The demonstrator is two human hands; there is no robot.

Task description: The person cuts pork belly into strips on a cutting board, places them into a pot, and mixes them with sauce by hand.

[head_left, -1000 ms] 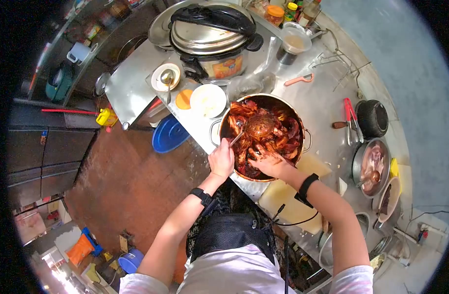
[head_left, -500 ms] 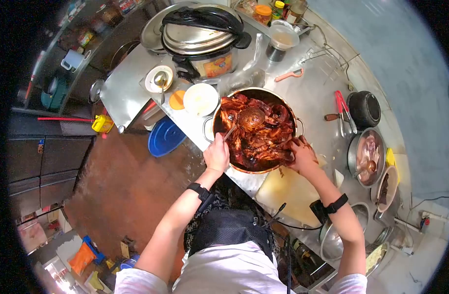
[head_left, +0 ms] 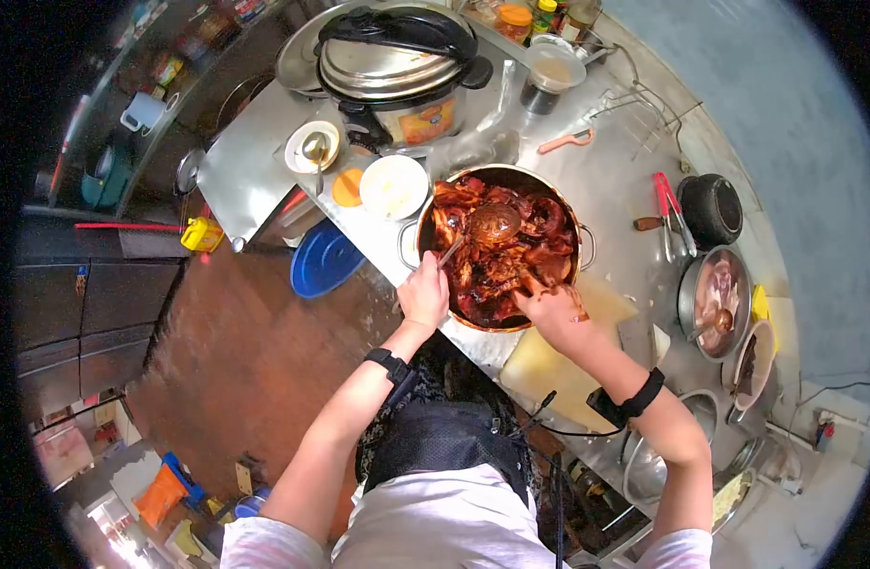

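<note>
A wide two-handled metal pot holds pieces of dark red, sauce-coated meat. My left hand is closed round the thin handle of a ladle, whose round, sauce-covered head rests on the meat. My right hand reaches over the pot's near right side, its fingers bent down into the meat and smeared with sauce. The fingertips are partly hidden among the pieces.
Left of the pot stand a white bowl and a bowl with a spoon. A large pressure cooker is behind. A cutting board lies under my right forearm. Tongs and a metal basin are to the right.
My right hand has moved left from the pot's right rim, further in over the meat. My left hand keeps its hold on the ladle. The view has shifted slightly.
</note>
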